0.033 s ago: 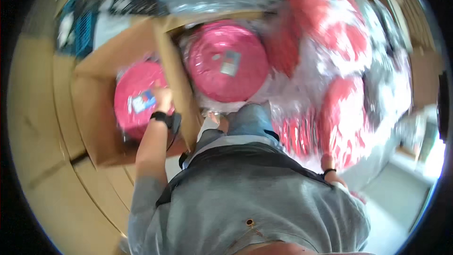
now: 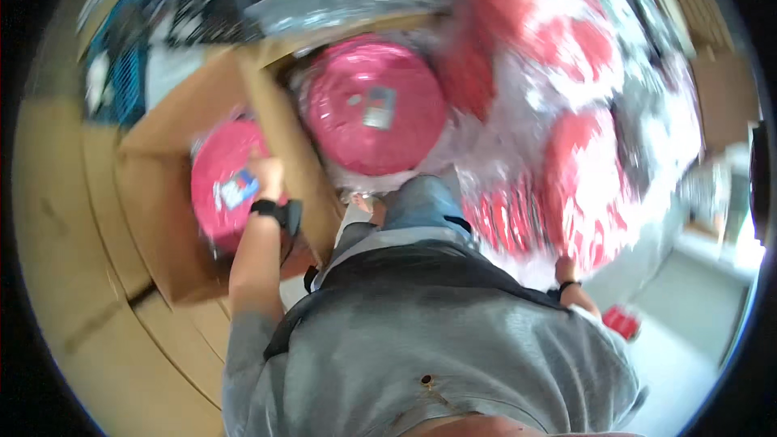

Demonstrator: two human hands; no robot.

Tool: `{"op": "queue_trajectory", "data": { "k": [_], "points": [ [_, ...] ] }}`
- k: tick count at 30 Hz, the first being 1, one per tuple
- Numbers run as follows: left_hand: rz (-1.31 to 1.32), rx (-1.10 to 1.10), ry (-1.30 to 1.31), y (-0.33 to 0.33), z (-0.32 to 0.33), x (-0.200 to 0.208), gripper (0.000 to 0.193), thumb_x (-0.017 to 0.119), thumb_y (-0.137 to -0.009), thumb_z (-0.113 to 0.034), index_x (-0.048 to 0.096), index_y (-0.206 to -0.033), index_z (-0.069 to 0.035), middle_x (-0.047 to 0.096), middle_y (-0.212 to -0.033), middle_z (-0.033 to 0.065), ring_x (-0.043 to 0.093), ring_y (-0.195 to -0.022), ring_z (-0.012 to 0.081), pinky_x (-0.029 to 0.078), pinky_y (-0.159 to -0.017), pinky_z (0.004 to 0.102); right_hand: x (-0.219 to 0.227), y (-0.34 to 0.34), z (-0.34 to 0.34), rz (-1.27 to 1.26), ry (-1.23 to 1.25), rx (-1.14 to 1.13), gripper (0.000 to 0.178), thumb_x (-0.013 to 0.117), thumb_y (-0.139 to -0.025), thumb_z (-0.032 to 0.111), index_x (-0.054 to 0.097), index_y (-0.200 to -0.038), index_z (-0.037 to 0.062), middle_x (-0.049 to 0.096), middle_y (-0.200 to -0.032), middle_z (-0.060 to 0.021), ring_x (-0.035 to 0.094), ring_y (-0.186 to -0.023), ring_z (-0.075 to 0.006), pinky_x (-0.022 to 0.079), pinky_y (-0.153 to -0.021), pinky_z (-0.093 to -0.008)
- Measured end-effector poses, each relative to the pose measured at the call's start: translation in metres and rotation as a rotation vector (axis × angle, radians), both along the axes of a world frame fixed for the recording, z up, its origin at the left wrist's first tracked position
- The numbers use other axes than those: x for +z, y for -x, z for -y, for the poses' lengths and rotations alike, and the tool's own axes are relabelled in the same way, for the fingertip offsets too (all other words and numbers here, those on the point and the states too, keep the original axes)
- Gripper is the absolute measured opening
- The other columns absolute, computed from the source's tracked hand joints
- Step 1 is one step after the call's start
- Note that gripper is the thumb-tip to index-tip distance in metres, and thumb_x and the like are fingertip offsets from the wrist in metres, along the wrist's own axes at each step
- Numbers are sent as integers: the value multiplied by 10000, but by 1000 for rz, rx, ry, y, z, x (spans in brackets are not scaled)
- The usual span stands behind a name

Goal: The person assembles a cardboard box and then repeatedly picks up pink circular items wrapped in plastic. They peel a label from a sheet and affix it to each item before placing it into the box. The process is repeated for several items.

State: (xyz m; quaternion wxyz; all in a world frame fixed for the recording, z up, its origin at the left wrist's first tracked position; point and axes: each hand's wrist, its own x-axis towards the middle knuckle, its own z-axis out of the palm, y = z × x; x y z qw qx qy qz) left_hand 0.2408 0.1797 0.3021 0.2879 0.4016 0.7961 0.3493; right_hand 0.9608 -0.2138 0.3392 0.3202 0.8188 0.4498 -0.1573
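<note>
My left hand (image 2: pixel 265 176) reaches down into a tall open cardboard box (image 2: pixel 150 218). It is over a round, bright pink, plastic-wrapped pack (image 2: pixel 218 162) with a blue and white label. Motion smears its fingers, so I cannot see whether it grips the pack. A second round pink pack (image 2: pixel 376 109), also wrapped and labelled, lies in another open carton just right of the box. At the lower right, my right hand (image 2: pixel 568 271) hangs beside a clear bag of red goods (image 2: pixel 587 186). Its fingers are too small and blurred to read.
More red wrapped bundles (image 2: pixel 542 8) lie at the upper right, with grey bags (image 2: pixel 647 113) beside them. Flat cardboard (image 2: pixel 65 243) covers the left side. A blue plastic crate (image 2: pixel 125 73) stands at the upper left. Behind my right wrist is a small red object (image 2: pixel 622 322).
The view has shifted slightly, so the boxes and packs sit a little further left. My left hand stays over the pack in the box. More of the red object behind my right wrist shows.
</note>
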Motion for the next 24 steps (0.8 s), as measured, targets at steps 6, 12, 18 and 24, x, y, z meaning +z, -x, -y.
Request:
{"op": "queue_trajectory", "data": {
  "k": [6,12,18,24],
  "points": [
    [-252,-304,-79,-108,-71,80,700,666,-698,-148,308,-1279,5,351,-1252,234,285,-1212,342,256,-1001,404,69,-4,-24,6,-848,-526,271,569,-747,246,622,-846,-1,617,-800,-201,604,-764,-320,471,-690,-375],
    [-6,-561,-24,-253,-109,105,601,627,-713,-120,373,-1250,-29,290,-1299,197,292,-1205,304,258,-995,361,27,-52,-110,-247,-1121,-830,370,612,-715,248,601,-978,-12,627,-909,-174,603,-853,-281,462,-758,-334],
    [118,-1058,-157,-409,-124,89,441,649,-695,-110,522,-1105,-10,518,-1098,182,472,-1052,292,358,-915,358,0,-97,-145,-234,-1021,-969,603,699,-581,252,525,-1061,-68,597,-961,-222,576,-938,-298,452,-817,-339],
    [-13,-1476,-182,-562,-71,119,403,627,-703,-161,547,-1086,-66,510,-1104,142,471,-1062,273,362,-914,350,38,-90,-166,-492,-973,-1147,505,768,-505,134,556,-917,-67,613,-843,-183,618,-716,-226,494,-594,-310]
  ]
}}
